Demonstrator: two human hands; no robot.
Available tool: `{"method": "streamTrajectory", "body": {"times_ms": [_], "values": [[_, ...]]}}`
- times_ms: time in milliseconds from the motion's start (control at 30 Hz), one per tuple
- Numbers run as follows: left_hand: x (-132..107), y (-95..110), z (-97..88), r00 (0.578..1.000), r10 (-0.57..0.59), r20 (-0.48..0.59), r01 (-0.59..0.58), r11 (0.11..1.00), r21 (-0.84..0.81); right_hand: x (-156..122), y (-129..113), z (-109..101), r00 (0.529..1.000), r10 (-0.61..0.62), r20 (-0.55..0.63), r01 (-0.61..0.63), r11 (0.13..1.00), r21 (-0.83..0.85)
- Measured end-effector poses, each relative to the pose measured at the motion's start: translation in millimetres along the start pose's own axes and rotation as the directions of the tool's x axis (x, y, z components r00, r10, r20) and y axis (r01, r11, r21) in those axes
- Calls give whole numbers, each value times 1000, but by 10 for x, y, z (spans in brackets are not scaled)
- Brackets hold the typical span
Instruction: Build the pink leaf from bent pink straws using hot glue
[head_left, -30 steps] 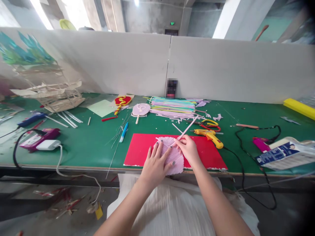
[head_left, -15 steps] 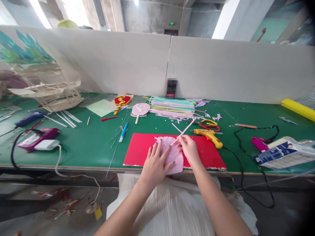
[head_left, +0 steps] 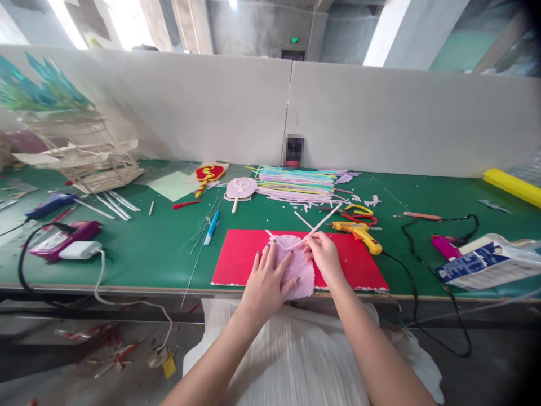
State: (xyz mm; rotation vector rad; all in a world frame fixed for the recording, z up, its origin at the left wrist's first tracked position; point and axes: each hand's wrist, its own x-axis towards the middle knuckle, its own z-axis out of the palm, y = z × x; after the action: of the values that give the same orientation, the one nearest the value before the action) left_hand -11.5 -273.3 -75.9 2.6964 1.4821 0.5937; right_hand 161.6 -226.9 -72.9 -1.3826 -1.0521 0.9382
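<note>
A lilac ribbed piece (head_left: 296, 276), apparently built of chenille stems laid side by side, lies on a red board (head_left: 355, 259) at the table's front edge. My left hand (head_left: 268, 282) rests flat over its left side, fingers spread. At its upper right, my right hand (head_left: 323, 254) pinches a lilac chenille stem (head_left: 325, 219) between thumb and fingers. That stem slants up to the right past the board, and its lower end lies across the piece. Another short lilac stem (head_left: 303, 220) crosses near it. My fingers hide parts of the piece.
Behind the board lies a bundle of coloured chenille stems (head_left: 296, 183) beside a lilac round piece (head_left: 240, 189). A yellow glue gun (head_left: 359, 232) and scissors (head_left: 359, 213) are at right. A blue pen (head_left: 212, 227) and purple power strip (head_left: 67, 239) lie left.
The upper end of the stem in my right hand has swung slightly right and lower. A stem end shows more by my left fingertips. My left hand stays in place.
</note>
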Motion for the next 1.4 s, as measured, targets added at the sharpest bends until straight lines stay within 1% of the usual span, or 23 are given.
{"method": "streamTrajectory", "body": {"times_ms": [133,300,533,767,933,1067,1133,1200,1300,1400], "values": [[-2,0,-6,1000,6,3,-6,1000,-5,0,-31,9,1000,25,-1,-25,1000,17],[4,8,-19,999,-5,47,4,1000,9,5,-41,14,999,50,-18,-49,998,39],[3,19,-22,1000,-11,12,11,1000,13,16,-12,8,999,52,-5,-51,996,66],[12,16,-27,1000,0,23,0,1000,19,129,-98,-34,978,168,124,-170,985,6],[1,24,-23,1000,-6,26,5,999,47,198,-109,-56,970,184,159,-184,983,-16],[5,31,-34,999,-20,44,18,998,59,181,-88,-42,984,134,119,-126,990,-68],[7,31,-34,999,-22,49,19,998,61,155,-78,-34,994,73,81,-60,987,-151],[8,30,-30,998,-25,49,22,998,61,128,-65,-26,1000,-7,22,13,960,-281],[12,31,-21,998,-35,47,32,998,54,106,-33,-19,987,-141,-74,93,890,-445],[19,39,-22,998,-44,54,41,998,46,114,11,-23,972,-207,-113,131,872,-471]]}}
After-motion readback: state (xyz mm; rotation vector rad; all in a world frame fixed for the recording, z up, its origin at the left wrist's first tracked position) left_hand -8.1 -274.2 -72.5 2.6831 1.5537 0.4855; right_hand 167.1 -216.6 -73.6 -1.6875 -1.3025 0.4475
